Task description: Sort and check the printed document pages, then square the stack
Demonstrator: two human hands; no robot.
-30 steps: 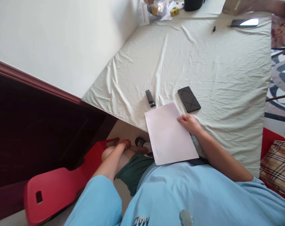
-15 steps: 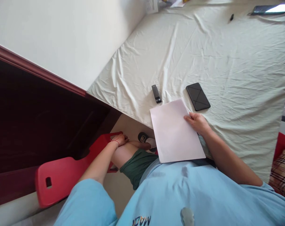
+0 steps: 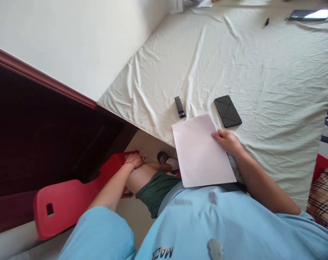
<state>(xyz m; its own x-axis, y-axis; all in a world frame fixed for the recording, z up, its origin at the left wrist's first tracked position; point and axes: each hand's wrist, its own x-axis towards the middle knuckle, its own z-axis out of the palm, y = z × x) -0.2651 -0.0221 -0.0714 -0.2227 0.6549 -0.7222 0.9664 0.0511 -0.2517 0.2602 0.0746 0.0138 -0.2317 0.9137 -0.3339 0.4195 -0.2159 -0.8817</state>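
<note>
My right hand point(image 3: 228, 141) pinches the right edge of a white sheet of paper point(image 3: 203, 153), thumb on top and the other fingers underneath. Whether it is one sheet or a thin stack I cannot tell. The paper leans from my lap onto the edge of the cloth-covered table point(image 3: 164, 65). Resting on my bare knee is my left hand point(image 3: 136, 160), fingers stretched out, holding nothing. Beyond the paper's top edge lies a black stapler point(image 3: 180, 107). A dark phone point(image 3: 228, 111) lies just beyond my right hand, not touched by it.
A red plastic chair point(image 3: 63, 204) stands at my left beside a dark wood panel point(image 3: 39, 137). At the far right of the table are another phone point(image 3: 308, 14) and a small black object point(image 3: 267, 21). A checked cushion point(image 3: 322, 198) sits at the right edge.
The fingers of my left hand have shifted and straightened a little on the knee. My right hand and the paper stay as they were; the view has moved slightly.
</note>
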